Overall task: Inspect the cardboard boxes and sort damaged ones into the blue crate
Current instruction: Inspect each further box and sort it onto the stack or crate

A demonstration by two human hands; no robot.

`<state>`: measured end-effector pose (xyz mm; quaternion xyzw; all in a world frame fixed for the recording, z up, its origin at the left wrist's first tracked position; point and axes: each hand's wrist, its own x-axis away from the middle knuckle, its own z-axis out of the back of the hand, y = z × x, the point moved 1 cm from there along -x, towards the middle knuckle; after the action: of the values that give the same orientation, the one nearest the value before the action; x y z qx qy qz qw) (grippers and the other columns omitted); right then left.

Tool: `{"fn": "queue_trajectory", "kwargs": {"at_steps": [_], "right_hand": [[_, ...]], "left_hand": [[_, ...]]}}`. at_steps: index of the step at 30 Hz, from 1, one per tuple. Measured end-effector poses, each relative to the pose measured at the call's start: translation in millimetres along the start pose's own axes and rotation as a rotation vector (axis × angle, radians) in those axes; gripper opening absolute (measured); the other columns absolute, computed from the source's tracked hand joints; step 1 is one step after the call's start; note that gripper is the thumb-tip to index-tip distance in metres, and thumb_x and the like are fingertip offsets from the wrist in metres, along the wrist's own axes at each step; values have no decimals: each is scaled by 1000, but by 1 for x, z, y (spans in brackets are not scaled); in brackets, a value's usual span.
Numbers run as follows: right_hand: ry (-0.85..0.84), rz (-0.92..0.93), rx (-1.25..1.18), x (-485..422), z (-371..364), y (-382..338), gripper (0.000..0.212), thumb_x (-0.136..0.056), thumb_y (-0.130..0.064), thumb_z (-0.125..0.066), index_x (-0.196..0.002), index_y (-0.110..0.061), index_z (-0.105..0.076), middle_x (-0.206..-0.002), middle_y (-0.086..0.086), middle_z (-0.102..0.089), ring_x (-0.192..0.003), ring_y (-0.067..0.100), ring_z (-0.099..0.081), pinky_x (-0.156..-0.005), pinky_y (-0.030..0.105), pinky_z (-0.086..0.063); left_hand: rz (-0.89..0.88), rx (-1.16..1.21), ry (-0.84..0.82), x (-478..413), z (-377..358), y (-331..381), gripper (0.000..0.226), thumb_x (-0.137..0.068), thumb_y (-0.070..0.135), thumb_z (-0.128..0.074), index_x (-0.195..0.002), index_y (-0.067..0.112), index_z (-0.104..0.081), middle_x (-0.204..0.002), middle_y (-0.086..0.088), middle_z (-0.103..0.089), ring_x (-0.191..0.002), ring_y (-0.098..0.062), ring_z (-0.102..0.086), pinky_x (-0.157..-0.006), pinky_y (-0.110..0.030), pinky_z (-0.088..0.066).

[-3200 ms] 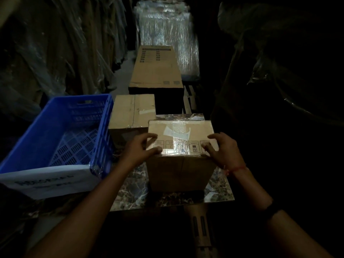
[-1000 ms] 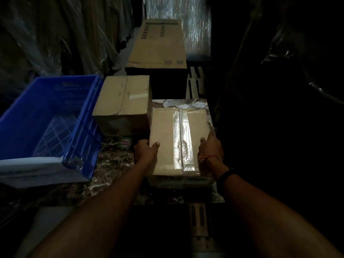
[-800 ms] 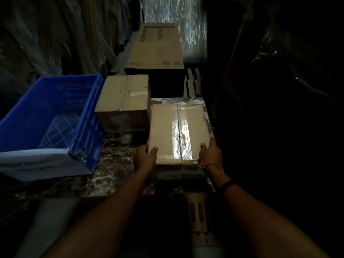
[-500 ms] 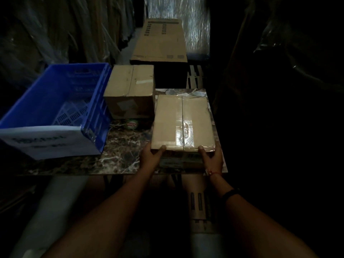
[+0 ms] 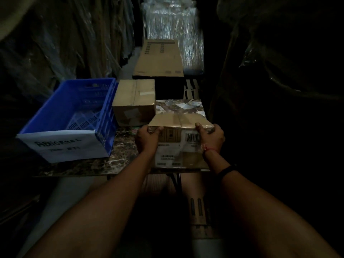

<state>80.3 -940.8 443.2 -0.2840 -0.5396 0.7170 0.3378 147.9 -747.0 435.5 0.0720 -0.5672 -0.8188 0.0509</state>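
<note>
A taped cardboard box (image 5: 178, 142) stands at the near edge of the marble table (image 5: 119, 157), tipped toward me so its barcode side faces me. My left hand (image 5: 148, 139) grips its upper left corner and my right hand (image 5: 211, 135) grips its upper right corner. A second cardboard box (image 5: 134, 102) sits behind it to the left. The blue crate (image 5: 72, 112) stands at the table's left, with nothing visible inside, with a white paper label on its front.
A long flat carton (image 5: 158, 58) lies beyond the table, with a plastic-wrapped stack (image 5: 173, 30) behind it. Plastic-covered goods line the dark aisle on both sides. A small round sticker or cap (image 5: 134, 130) lies between the two boxes.
The box lay flat with its taped top up; I have pulled it nearer and tilted it so the labelled side faces me. Both hands shifted to its upper corners.
</note>
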Motion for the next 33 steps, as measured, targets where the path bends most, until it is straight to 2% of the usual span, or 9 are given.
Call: {"fn": "queue_trajectory", "kwargs": {"at_steps": [2,5,9,17,20,24,28,33], "right_hand": [[-14,2,29,-1,2,-17,56,-71,-46,-80,-112,-10,-64,-106,13,-68,-103,28,-62,-78,29,-48],[-34,31,61,-1,3,-43,65,-73,-38,-81,-125,-5,-59,-119,14,-65,-112,28,-59,-85,30,-46],[-61,69,77,-9,-6,-55,57,-75,-35,-80,-121,-8,-62,-112,12,-68,-104,25,-64,-84,33,-50],[-147,63,297,-82,-50,-66,62,-70,-64,-70,-116,-23,-62,-113,8,-68,-104,28,-64,-83,45,-56],[-170,71,359,-107,-66,-69,56,-72,-67,-65,-111,-26,-61,-110,8,-68,-102,30,-64,-82,45,-56],[-208,76,434,-137,-88,-73,58,-79,-62,-64,-116,-17,-60,-117,10,-65,-108,32,-61,-82,38,-51],[-232,70,521,-161,-106,-75,58,-82,-61,-61,-116,-14,-59,-120,14,-63,-113,35,-58,-84,37,-46],[-206,110,717,-168,-119,-74,62,-89,-64,-47,-122,-12,-52,-120,16,-60,-111,37,-58,-81,38,-46]], "left_hand": [[-2,-4,45,-3,5,18,28,-80,37,-77,-88,10,-73,-87,-9,-73,-81,-25,-66,-67,-28,-45],[18,30,79,-11,9,35,26,-77,39,-78,-78,14,-71,-81,-9,-73,-76,-26,-68,-68,-34,-53],[45,-30,82,-29,8,44,36,-74,46,-79,-83,11,-74,-84,-11,-74,-79,-28,-69,-73,-40,-56],[64,-143,60,-91,-15,62,56,-76,58,-72,-88,4,-67,-86,-13,-69,-82,-27,-66,-69,-37,-54],[95,-167,71,-117,-29,63,60,-74,60,-72,-92,3,-68,-88,-15,-70,-83,-31,-67,-66,-37,-55],[131,-222,62,-145,-41,71,62,-78,55,-73,-106,0,-68,-105,-19,-69,-98,-35,-66,-72,-34,-49],[184,-265,59,-169,-51,73,66,-77,55,-74,-112,0,-65,-113,-21,-67,-104,-37,-63,-78,-38,-52],[193,-314,45,-181,-61,75,62,-79,50,-75,-112,-1,-62,-117,-21,-65,-107,-37,-61,-73,-35,-47]]}}
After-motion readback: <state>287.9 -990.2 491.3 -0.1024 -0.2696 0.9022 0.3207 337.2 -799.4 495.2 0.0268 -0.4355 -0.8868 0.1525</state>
